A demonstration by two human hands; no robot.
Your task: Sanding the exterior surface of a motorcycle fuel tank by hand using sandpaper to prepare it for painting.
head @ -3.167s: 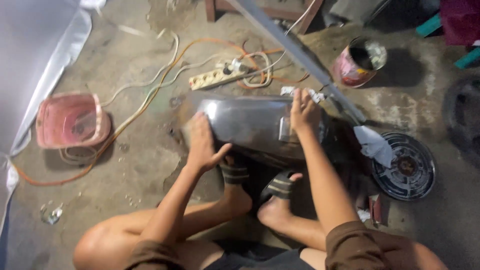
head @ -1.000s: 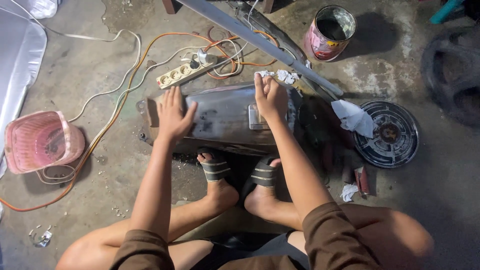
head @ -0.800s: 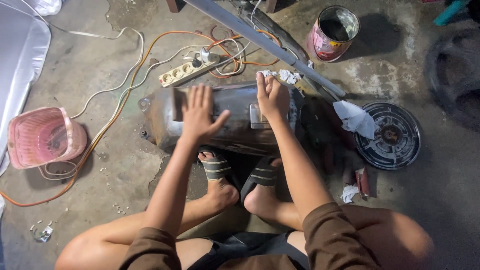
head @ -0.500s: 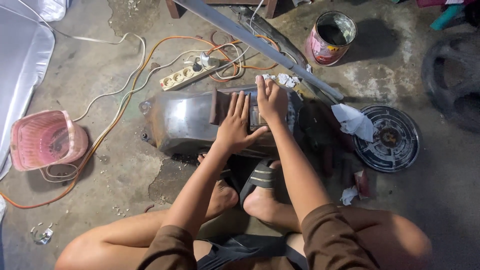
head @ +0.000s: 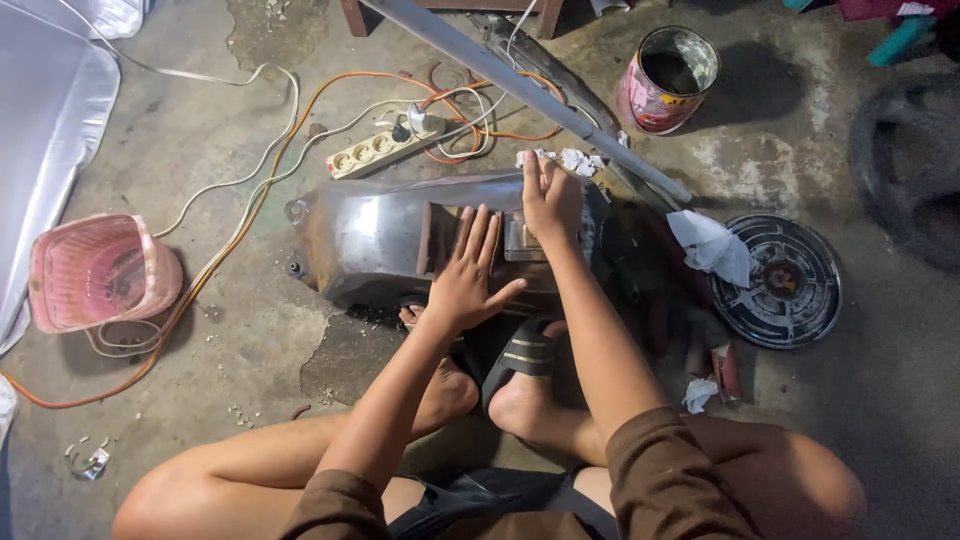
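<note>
Left hand [head: 468, 275] has slid rightward across the metal fuel tank [head: 390, 240], lying on the floor; right hand [head: 548, 195] presses its top. Both flat, fingers spread, gripping nothing. Tank judged heavy, rigid, slick; lift by ends.

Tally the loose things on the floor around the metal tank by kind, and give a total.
Metal tank, under left hand and right hand: 1
Paint tin: 1
Power strip: 1
Pink basket: 1
Round dark disc: 1
White rag: 1
Total: 6
</note>
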